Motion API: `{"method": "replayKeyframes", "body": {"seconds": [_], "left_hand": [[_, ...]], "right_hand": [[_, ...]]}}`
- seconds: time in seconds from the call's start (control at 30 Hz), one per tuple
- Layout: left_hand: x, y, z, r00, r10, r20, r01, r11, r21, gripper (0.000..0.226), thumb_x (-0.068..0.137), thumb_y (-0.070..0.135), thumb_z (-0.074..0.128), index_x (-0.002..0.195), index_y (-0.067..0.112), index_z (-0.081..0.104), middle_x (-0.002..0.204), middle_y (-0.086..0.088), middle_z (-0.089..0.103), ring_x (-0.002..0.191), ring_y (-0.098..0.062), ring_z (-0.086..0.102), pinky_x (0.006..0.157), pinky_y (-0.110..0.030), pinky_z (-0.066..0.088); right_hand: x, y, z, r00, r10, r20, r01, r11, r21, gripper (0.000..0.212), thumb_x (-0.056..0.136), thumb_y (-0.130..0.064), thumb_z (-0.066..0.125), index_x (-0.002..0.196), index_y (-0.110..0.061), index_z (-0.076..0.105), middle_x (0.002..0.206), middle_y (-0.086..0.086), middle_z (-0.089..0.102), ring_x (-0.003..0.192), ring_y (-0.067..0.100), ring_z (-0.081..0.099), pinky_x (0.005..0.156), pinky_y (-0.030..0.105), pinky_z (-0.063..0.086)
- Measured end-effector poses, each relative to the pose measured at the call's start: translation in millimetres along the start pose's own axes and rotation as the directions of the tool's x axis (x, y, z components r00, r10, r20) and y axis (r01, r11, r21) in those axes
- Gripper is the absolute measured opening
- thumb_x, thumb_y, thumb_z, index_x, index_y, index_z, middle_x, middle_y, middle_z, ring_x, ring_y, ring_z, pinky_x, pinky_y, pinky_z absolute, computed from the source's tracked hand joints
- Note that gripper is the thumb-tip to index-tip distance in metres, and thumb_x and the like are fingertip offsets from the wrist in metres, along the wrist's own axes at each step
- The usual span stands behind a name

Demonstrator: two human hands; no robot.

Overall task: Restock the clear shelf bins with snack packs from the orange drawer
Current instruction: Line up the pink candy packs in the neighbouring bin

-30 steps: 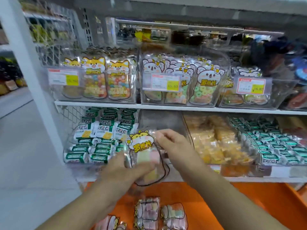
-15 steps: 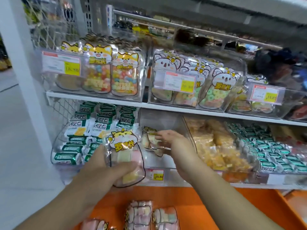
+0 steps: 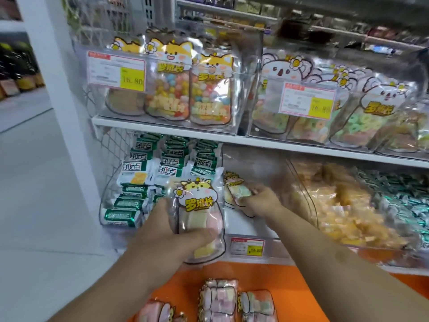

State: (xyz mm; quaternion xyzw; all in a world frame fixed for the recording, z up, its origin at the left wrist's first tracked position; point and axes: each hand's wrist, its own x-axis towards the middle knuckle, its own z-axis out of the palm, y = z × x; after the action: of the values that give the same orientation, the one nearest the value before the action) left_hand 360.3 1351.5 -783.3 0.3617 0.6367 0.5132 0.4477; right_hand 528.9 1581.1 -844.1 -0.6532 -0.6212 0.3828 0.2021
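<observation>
My left hand (image 3: 169, 231) grips a clear marshmallow pack (image 3: 197, 214) with a yellow hamster label, upright in front of the lower shelf. My right hand (image 3: 260, 201) reaches into the nearly bare clear bin (image 3: 253, 168) on the lower shelf and pinches a second marshmallow pack (image 3: 234, 189) lying tilted inside it. Below, the orange drawer (image 3: 301, 293) holds more marshmallow packs (image 3: 219, 298) at the bottom of the head view.
Left of that bin stands a bin of green-and-white packs (image 3: 148, 180); right of it a bin of yellow snacks (image 3: 336, 205). The upper shelf carries clear bins of candy pouches (image 3: 176, 89) with price tags. A white post (image 3: 60, 89) stands at left.
My right hand carried a pack from the stack in my left hand into the lower bin and went deeper in. The view shifted closer and to the left.
</observation>
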Motion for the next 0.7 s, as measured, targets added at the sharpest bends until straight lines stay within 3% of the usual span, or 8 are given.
{"method": "replayKeyframes", "body": {"seconds": [0.07,0.13,0.3,0.43,0.5,0.57,0.63,0.7], "left_hand": [[-2,1,-1,1.0,-0.005,0.004,0.005,1.0,0.008,0.057,0.07,0.035,0.095,0.106,0.04,0.051,0.084,0.035,0.069,0.086,0.0,0.068,0.08,-0.028,0.051],[-3,2,-2,1.0,-0.019,-0.015,0.019,1.0,0.0,0.059,0.068,0.038,0.096,0.107,0.044,0.052,0.086,0.033,0.072,0.092,-0.002,0.068,0.086,-0.031,0.052],[0,0,-3,0.999,-0.037,-0.026,0.038,0.999,0.025,0.079,0.057,0.054,0.098,0.121,0.044,0.053,0.095,0.025,0.075,0.101,-0.009,0.07,0.102,-0.046,0.053],[0,-1,-1,1.0,0.008,-0.013,-0.008,1.0,0.01,0.057,0.068,0.041,0.093,0.103,0.041,0.049,0.08,0.038,0.069,0.082,0.001,0.068,0.074,-0.025,0.047],[-2,2,0,1.0,0.01,-0.021,-0.01,1.0,-0.01,0.052,0.072,0.034,0.091,0.098,0.041,0.048,0.071,0.045,0.062,0.073,0.004,0.066,0.068,-0.02,0.04],[-2,3,2,1.0,0.009,-0.004,-0.009,1.0,-0.001,0.052,0.07,0.032,0.092,0.107,0.037,0.055,0.078,0.034,0.071,0.072,0.007,0.069,0.072,-0.025,0.046],[-3,5,4,1.0,-0.003,0.003,0.003,1.0,0.03,0.058,0.066,0.036,0.093,0.113,0.033,0.059,0.086,0.022,0.076,0.075,0.006,0.07,0.079,-0.033,0.052],[-2,3,3,1.0,-0.002,-0.004,0.003,0.999,0.048,0.057,0.067,0.036,0.093,0.112,0.034,0.058,0.085,0.026,0.074,0.074,0.008,0.069,0.075,-0.03,0.05]], "right_hand": [[16,8,4,0.999,0.037,-0.038,-0.034,0.995,0.094,0.069,0.06,-0.036,0.087,0.125,-0.02,0.073,0.124,0.006,0.074,0.107,0.023,0.07,0.101,0.043,0.058],[31,19,7,0.991,0.111,-0.079,-0.1,0.985,0.14,0.08,0.047,-0.044,0.088,0.117,-0.008,0.072,0.111,0.011,0.076,0.101,0.029,0.073,0.093,0.047,0.062],[28,9,10,0.978,0.2,-0.051,-0.18,0.948,0.263,0.066,0.051,-0.028,0.098,0.102,0.002,0.069,0.097,0.015,0.076,0.09,0.031,0.076,0.086,0.049,0.064],[22,3,3,0.977,0.213,-0.01,-0.198,0.926,0.323,0.034,0.073,-0.005,0.092,0.091,-0.002,0.064,0.085,0.009,0.068,0.07,0.018,0.064,0.063,0.028,0.054],[27,7,5,0.985,0.17,0.013,-0.165,0.933,0.319,0.031,0.076,0.001,0.088,0.099,0.001,0.066,0.091,0.012,0.071,0.072,0.02,0.066,0.061,0.026,0.054],[29,6,11,0.995,0.097,-0.005,-0.091,0.945,0.314,0.045,0.068,0.004,0.09,0.109,0.008,0.071,0.103,0.016,0.077,0.087,0.025,0.072,0.075,0.033,0.057],[31,4,16,0.999,0.045,0.021,-0.049,0.958,0.283,0.063,0.063,-0.002,0.087,0.125,0.0,0.072,0.112,0.013,0.078,0.1,0.025,0.074,0.089,0.035,0.058],[29,2,16,0.996,0.029,0.084,-0.051,0.962,0.267,0.065,0.066,-0.008,0.08,0.13,-0.007,0.068,0.101,0.01,0.076,0.083,0.02,0.068,0.076,0.028,0.054]]}}
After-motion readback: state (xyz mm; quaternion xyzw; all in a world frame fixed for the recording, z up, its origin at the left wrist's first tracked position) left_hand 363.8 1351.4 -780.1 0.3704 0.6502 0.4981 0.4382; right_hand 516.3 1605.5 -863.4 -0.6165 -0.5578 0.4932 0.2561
